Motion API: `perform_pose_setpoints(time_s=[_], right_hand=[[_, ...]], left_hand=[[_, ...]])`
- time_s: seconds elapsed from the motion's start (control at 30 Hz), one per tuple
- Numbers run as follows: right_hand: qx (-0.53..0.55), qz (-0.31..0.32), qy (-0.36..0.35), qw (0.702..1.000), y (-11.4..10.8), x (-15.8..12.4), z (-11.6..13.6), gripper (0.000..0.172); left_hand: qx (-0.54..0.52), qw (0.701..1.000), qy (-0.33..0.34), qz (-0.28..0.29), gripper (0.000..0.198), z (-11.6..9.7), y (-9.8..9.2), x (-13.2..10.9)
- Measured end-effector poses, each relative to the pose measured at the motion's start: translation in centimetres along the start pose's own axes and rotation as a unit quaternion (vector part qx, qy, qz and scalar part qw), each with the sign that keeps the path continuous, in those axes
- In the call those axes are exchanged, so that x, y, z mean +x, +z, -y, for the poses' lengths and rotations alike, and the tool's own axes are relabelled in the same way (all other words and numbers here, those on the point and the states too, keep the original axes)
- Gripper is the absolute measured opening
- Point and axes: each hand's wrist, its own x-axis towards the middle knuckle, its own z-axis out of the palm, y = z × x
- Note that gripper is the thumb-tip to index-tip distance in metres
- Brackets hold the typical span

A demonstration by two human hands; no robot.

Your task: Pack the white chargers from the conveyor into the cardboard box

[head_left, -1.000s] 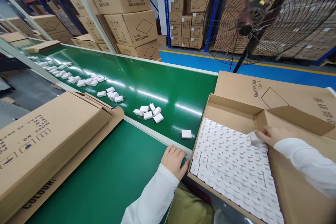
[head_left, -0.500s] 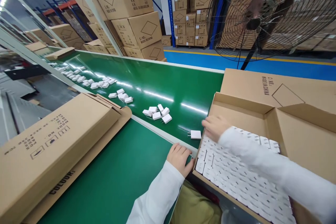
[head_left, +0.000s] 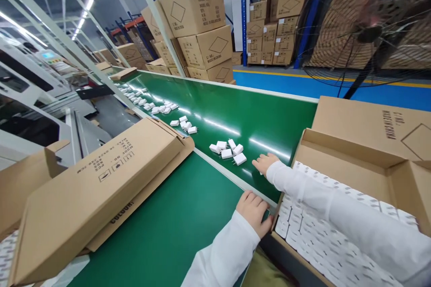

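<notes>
My right hand (head_left: 265,164) reaches over the green conveyor belt, palm down, fingers stretched toward a small pile of white plug chargers (head_left: 226,154). It stays a little short of the pile. A small dark bit shows under its fingers; whether a charger lies beneath, I cannot tell. Fingers lightly bent and apart, my left hand (head_left: 253,211) rests on the edge of the green side table (head_left: 161,215), close to the open carton's corner. That cardboard carton (head_left: 340,157) at right holds rows of packed white chargers (head_left: 313,228), partly covered by my right forearm.
More chargers (head_left: 185,124) lie in clusters up the belt (head_left: 269,112). A closed flat carton (head_left: 101,188) rests on the side table at left, with another open box beside it. Stacked cartons (head_left: 208,49) and a large fan (head_left: 367,31) stand beyond the belt.
My right hand has moved left from the carton's edge, out over the belt. The single charger beside it is no longer visible. My left hand keeps its place; the view has turned left.
</notes>
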Motion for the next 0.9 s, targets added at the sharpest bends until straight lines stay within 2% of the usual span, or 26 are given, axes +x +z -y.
perform_pose_setpoints(time_s=[0.1, 0.2, 0.27, 0.43, 0.6, 0.7, 0.8, 0.9], right_hand=[[-0.006, -0.075, -0.05, 0.996, -0.8, 1.9, 1.0, 0.019], [0.001, -0.101, -0.073, 0.992, -1.1, 3.6, 3.1, 0.02], [0.009, -0.109, -0.063, 0.992, -1.1, 4.4, 4.5, 0.021], [0.026, -0.095, -0.003, 0.995, -0.7, 4.9, 6.3, 0.026], [0.06, -0.047, 0.014, 0.997, -0.7, 3.9, 6.8, 0.022], [0.112, -0.029, 0.006, 0.993, -1.2, 2.8, 6.0, 0.019], [0.198, -0.029, -0.009, 0.98, -2.1, 1.2, 3.4, 0.015], [0.32, -0.038, -0.022, 0.947, -2.3, -1.9, 0.0, 0.029]], left_hand=[[0.006, 1.0, 0.0, 0.01, 0.015, 0.2, 0.1, 0.0], [0.006, 1.0, -0.003, 0.022, 0.017, 0.3, 0.2, 0.0], [0.003, 1.0, -0.003, 0.029, 0.019, 0.5, 0.4, -0.1], [-0.005, 1.0, 0.0, 0.024, 0.019, 0.6, 0.6, -0.1], [-0.012, 1.0, -0.009, 0.022, 0.019, 0.5, 0.4, -0.1], [-0.013, 0.999, -0.004, 0.034, 0.02, 0.4, 0.3, 0.0], [-0.003, 0.999, -0.012, 0.036, 0.018, 0.4, 0.3, -0.1], [-0.007, 1.0, -0.016, 0.021, 0.017, 0.3, 0.5, -0.2]])
